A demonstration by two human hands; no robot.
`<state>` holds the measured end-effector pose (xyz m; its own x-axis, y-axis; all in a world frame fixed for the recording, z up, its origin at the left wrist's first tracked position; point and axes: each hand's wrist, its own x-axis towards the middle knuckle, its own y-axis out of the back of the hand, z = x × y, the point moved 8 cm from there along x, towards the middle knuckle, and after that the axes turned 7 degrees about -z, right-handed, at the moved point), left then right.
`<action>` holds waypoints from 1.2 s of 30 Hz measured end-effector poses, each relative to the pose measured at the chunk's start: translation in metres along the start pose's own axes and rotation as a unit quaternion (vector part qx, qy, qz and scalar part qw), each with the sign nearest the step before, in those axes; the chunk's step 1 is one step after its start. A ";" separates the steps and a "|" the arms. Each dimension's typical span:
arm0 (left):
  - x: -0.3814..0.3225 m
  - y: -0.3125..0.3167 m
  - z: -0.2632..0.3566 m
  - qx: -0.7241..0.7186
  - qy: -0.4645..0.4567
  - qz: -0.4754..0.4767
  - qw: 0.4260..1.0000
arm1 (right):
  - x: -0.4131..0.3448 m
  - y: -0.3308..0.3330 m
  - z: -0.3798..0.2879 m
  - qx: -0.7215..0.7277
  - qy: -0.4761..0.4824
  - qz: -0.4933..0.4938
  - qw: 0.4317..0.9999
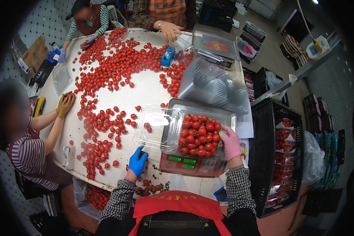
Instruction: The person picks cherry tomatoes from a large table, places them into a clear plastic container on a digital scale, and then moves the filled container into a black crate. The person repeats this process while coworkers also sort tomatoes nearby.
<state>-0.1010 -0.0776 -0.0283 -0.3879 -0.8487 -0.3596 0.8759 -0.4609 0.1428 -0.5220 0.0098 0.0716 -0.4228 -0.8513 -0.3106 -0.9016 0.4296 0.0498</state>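
Observation:
A clear plastic clamshell box point(181, 119) full of red cherry tomatoes point(201, 134) rests on the steel pan point(228, 116) of a red digital scale point(194, 165) with lit green displays. Its hinged lid lies folded open to the left, over the table. My right hand point(230, 143), in a pink glove, grips the box's right edge. In a blue glove, my left hand point(138, 161) is at the lid's lower left corner, thumb and forefinger apart; whether a fingertip touches the lid is hard to tell.
Loose cherry tomatoes point(126, 60) spread over the white table point(144, 88). Stacked clear clamshells point(206, 79) stand behind the scale, near a blue tape dispenser point(167, 56). A black crate point(259, 165) of packed boxes is at right. Three co-workers are around the table.

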 end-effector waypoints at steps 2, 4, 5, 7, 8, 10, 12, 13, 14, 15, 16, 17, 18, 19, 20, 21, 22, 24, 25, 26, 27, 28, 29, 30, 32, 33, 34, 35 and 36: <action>0.008 0.003 0.004 0.055 -0.024 -0.009 0.998 | 0.002 -0.002 -0.001 0.012 0.005 0.007 1.000; 0.009 0.007 0.026 0.073 -0.067 0.023 0.995 | 0.001 -0.005 -0.006 0.030 0.022 0.012 0.999; 0.009 0.010 0.035 0.081 -0.088 0.040 0.992 | -0.001 -0.008 -0.009 0.043 0.036 0.012 0.998; 0.013 0.012 0.049 0.085 -0.122 0.052 0.988 | -0.003 -0.009 -0.006 0.048 0.032 0.014 0.998; 0.010 0.007 0.075 0.073 -0.157 0.052 0.984 | -0.004 -0.008 -0.002 0.039 0.014 0.017 0.999; 0.005 0.004 0.117 0.063 -0.211 0.056 0.974 | -0.005 -0.015 -0.010 0.025 0.009 0.009 1.000; 0.000 0.001 0.138 0.065 -0.241 0.049 0.967 | -0.018 -0.023 -0.025 0.011 0.020 0.002 1.000; -0.002 -0.003 0.152 0.079 -0.252 0.042 0.964 | -0.017 -0.024 -0.023 0.014 0.025 -0.005 1.000; -0.004 -0.010 0.168 0.094 -0.263 0.035 0.960 | -0.012 -0.024 -0.018 0.017 0.030 -0.013 0.999; -0.004 -0.017 0.181 0.107 -0.275 0.027 0.955 | -0.010 -0.024 -0.014 0.018 0.036 -0.019 0.999; -0.005 -0.022 0.192 0.144 -0.287 0.016 0.947 | -0.007 -0.024 -0.006 0.018 0.024 -0.017 0.999; -0.005 -0.031 0.199 0.177 -0.315 0.014 0.932 | -0.008 -0.024 0.003 0.018 0.012 -0.014 1.000; -0.005 -0.043 0.211 0.219 -0.348 0.010 0.912 | -0.005 -0.022 0.007 0.017 0.000 -0.013 1.000; -0.007 -0.054 0.221 0.260 -0.376 0.003 0.889 | -0.007 -0.022 0.008 0.030 0.001 -0.009 1.000; -0.004 -0.067 0.230 0.285 -0.388 -0.014 0.876 | -0.008 -0.021 0.007 0.044 0.003 -0.006 0.999; -0.001 -0.083 0.239 0.307 -0.402 -0.033 0.862 | -0.009 -0.019 0.007 0.057 0.006 0.000 0.998; 0.006 -0.097 0.240 0.285 -0.358 -0.099 0.884 | -0.007 -0.017 0.011 0.062 0.016 -0.010 0.998; 0.015 -0.130 0.223 0.406 -0.370 -0.103 0.829 | -0.003 -0.017 0.014 0.124 0.023 0.001 0.992; 0.018 -0.146 0.218 0.463 -0.376 -0.108 0.796 | -0.003 -0.015 0.013 0.154 0.027 0.011 0.988; 0.017 -0.153 0.215 0.478 -0.373 -0.105 0.788 | 0.001 -0.015 0.014 0.158 0.024 0.011 0.987; 0.014 -0.162 0.213 0.492 -0.372 -0.105 0.780 | 0.003 -0.013 0.015 0.161 0.021 0.015 0.987; 0.012 -0.167 0.212 0.506 -0.370 -0.104 0.772 | 0.006 -0.011 0.014 0.164 0.018 0.018 0.986; 0.013 -0.169 0.211 0.508 -0.371 -0.112 0.769 | 0.010 -0.010 0.010 0.122 0.029 0.014 0.992; 0.014 -0.172 0.209 0.511 -0.372 -0.120 0.766 | 0.014 -0.010 0.000 0.080 0.040 0.010 0.996; 0.015 -0.174 0.209 0.512 -0.374 -0.129 0.763 | 0.027 -0.012 -0.010 0.032 0.066 -0.006 0.997; 0.014 -0.174 0.209 0.512 -0.374 -0.130 0.762 | 0.036 -0.013 -0.013 0.028 0.080 -0.018 0.996; 0.014 -0.174 0.209 0.512 -0.374 -0.132 0.762 | 0.043 -0.014 -0.016 0.024 0.094 -0.031 0.995; 0.013 -0.174 0.210 0.516 -0.374 -0.133 0.759 | 0.049 -0.015 -0.016 0.017 0.087 -0.054 0.995; 0.014 -0.171 0.209 0.521 -0.370 -0.133 0.757 | 0.052 -0.021 -0.024 0.012 0.079 -0.081 0.994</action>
<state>-0.3165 -0.0646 0.1355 -0.9036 -0.4245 0.0570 0.1856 -0.2682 0.9453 -0.5270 -0.0504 0.0774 -0.2831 -0.9456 -0.1603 -0.9574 0.2886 -0.0112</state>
